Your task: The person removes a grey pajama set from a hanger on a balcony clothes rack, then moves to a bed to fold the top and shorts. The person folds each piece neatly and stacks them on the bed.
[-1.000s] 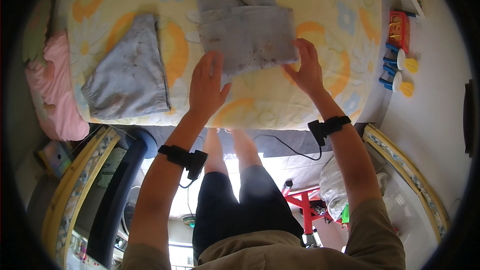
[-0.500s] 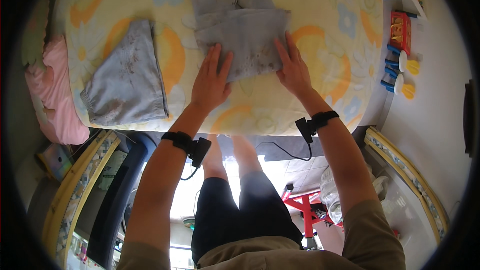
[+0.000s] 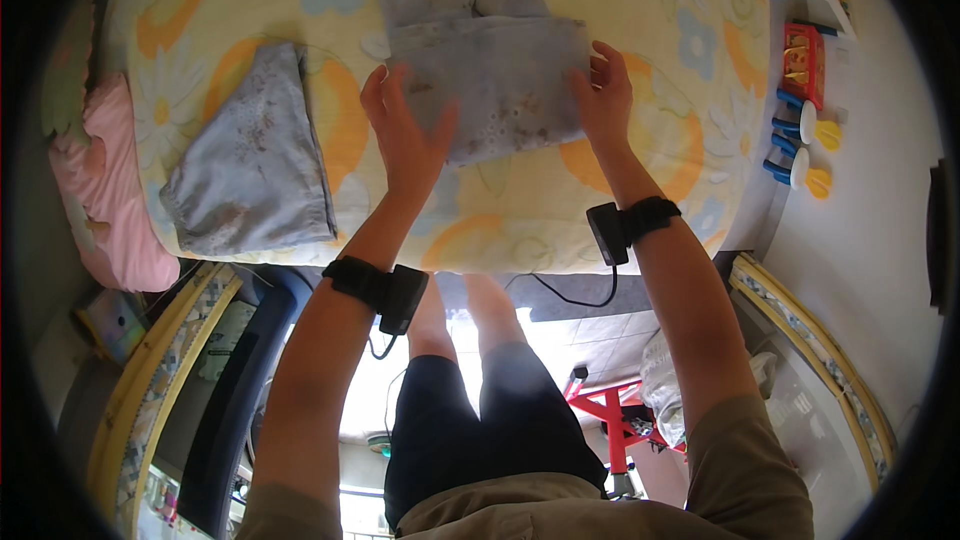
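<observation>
A grey patterned garment (image 3: 500, 90) with darker blotches lies on the bed, its near part folded over in a wide band. At the band's left edge is my left hand (image 3: 408, 135), thumb spread from the bent fingers and nothing gripped; it is slightly blurred. By the right edge, my right hand (image 3: 606, 105) has its thumb at the cloth and its fingers bent apart from it, holding nothing. Whether either thumb touches the fabric I cannot tell. To the left lies a second grey garment (image 3: 255, 155) of matching cloth, folded flat, with a gathered edge.
The bed has a yellow floral sheet (image 3: 490, 230). Pink cloth (image 3: 115, 190) hangs at its left side. Along the right wall are a red toy basket (image 3: 803, 65) and blue-handled items (image 3: 790, 145). A red stand (image 3: 612, 420) is on the floor behind me.
Both hands have lifted off the folded band and moved outward to its left and right edges, with fingers now bent. The band looks slightly wider and flatter.
</observation>
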